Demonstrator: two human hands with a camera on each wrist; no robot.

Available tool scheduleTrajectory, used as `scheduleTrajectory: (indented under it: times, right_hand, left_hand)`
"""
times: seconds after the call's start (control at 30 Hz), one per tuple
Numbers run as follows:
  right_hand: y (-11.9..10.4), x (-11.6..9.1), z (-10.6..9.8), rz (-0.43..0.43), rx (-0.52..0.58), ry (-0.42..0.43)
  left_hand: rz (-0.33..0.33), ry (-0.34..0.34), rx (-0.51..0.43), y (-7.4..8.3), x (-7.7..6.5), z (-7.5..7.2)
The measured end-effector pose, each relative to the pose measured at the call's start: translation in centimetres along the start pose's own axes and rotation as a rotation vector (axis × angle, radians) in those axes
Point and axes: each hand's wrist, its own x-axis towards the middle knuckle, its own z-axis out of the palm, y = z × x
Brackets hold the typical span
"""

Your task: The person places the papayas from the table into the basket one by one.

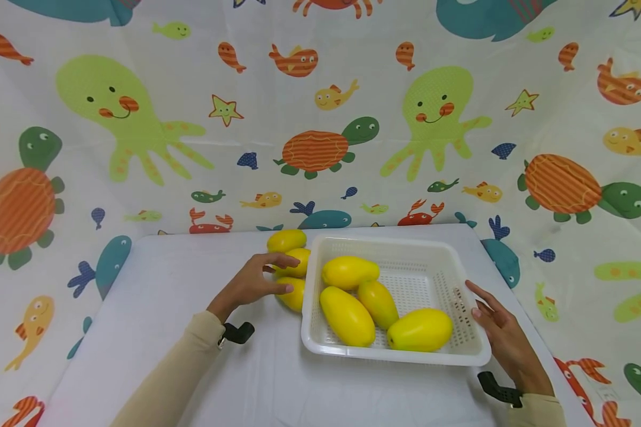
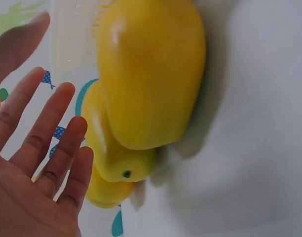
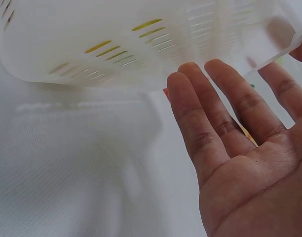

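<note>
Yellow mangoes point(image 1: 292, 295): lie in two groups, three on the white table point(image 1: 245, 385) and four in a white plastic basket point(image 1: 395, 354). Stand in a row just left of the basket, running from near to far, close against one another, with a dark stem spot on the middle fruit point(image 2: 126, 174) in the left wrist view. Inside the basket: one mango point(image 1: 350, 273) far left, a larger one point(image 1: 347, 317) near left, another point(image 1: 379, 304) slanting between, and a fourth point(image 1: 420, 330) toward the near right.

At the outer row, left hand point(image 1: 258, 277), with thumb apart and fingers spread around a bare palm. Reaches over from the left, close to the near and middle fruit; cannot tell any actual contact.

At the basket's right side, right hand point(image 1: 507, 335), with fingers extended and spaced apart, palm toward the wall. Touches the right rim with thumb and forefinger.

Farther out, beige sleeves point(image 1: 181, 362) on both arms and a black wrist mount point(image 1: 238, 333) at each cuff. Behind the table, a pale backdrop point(image 1: 267, 112), printed with green octopuses point(image 1: 117, 89), orange-shelled turtles point(image 1: 315, 151), fish and crabs.
</note>
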Motion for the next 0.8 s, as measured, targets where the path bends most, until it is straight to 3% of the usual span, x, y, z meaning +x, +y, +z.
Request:
scheduleTrajectory:
  times: [0.23, 0.53, 0.8]
  right_hand:
    - [-0.1, 0.0, 0.1, 0.01, -0.004, 0.004]
    - [0.0, 0.0, 0.2, -0.002, -0.009, 0.017]
    - [-0.1, 0.1, 0.3, 0.008, -0.01, 0.018]
  left_hand:
    - [-0.001, -0.047, 0.034, -1.7, -0.1, 0.9]
    - [-0.026, -0.074, 0.07, -2.6, -0.7, 1.3]
    - [-0.039, -0.071, 0.008, -4.1, -1.3, 1.7]
